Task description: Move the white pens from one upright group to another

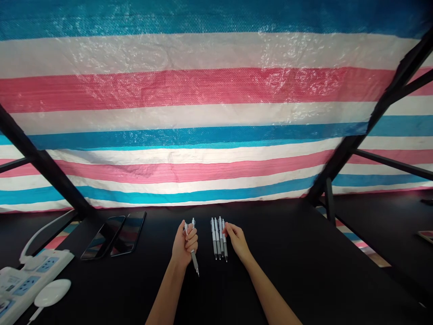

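My left hand [185, 243] is closed around a white and grey click pen [194, 262], its tip slanting down toward me. Beside those fingers the white top of another pen [193, 221] shows; the hand covers the rest, so I cannot tell whether it is held too. Several matching pens [217, 239] lie side by side on the black table, tips toward me. At the right end of that row, my right hand [237, 242] has its thumb and fingertips closed at the upper part of the outermost pen [225, 250].
Two dark phones [128, 234] lie at the left on the black table [287, 271]. Nearer to me are a white power strip [43, 266] and a round white charging pad [53, 292] with a cable. Black frame bars [338, 158] and a striped sheet [203, 85] stand behind.
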Demonstrator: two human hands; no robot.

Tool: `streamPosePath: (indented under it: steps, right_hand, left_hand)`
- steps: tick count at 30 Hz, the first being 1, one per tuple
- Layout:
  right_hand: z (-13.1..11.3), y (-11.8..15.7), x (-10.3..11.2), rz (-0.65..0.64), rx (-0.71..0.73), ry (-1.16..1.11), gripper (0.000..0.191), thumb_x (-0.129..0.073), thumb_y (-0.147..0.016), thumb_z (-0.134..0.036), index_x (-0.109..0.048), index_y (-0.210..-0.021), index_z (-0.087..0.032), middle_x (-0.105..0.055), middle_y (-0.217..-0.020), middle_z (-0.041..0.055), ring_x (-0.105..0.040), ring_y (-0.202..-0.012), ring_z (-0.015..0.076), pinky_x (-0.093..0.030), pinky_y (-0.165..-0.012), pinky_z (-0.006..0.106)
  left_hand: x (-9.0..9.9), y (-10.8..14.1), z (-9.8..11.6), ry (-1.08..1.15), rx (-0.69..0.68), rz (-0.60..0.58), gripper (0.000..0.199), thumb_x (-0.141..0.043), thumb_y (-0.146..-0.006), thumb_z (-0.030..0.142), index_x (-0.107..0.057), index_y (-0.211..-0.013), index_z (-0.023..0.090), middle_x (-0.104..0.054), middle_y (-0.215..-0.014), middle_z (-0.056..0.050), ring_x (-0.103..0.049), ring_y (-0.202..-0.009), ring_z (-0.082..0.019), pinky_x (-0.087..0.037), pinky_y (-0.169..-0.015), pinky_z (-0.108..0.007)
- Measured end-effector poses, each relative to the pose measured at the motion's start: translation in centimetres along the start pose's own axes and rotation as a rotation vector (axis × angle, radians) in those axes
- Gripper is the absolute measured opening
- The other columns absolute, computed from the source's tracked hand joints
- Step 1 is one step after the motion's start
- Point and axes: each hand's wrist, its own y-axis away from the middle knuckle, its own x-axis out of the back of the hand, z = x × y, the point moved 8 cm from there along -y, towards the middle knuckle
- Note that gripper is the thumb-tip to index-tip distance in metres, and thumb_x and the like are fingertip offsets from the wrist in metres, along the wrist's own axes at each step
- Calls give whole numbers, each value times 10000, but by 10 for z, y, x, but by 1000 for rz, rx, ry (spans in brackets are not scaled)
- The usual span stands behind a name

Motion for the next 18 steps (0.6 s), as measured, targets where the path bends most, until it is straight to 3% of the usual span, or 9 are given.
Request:
streamPosePath:
  steps: [18]
  right_hand:
    - [2,-1,0,1,-4,10,510,-363,-860,-562,-531,-559,-186,-479,-560,5,-487,-617,169,-373,-611,274]
  left_hand:
    - [2,0,4,18,7,-20,355,-447,-848,331,-299,-555,195,-194,-450,92,-62,-313,-31,-82,-280,-151]
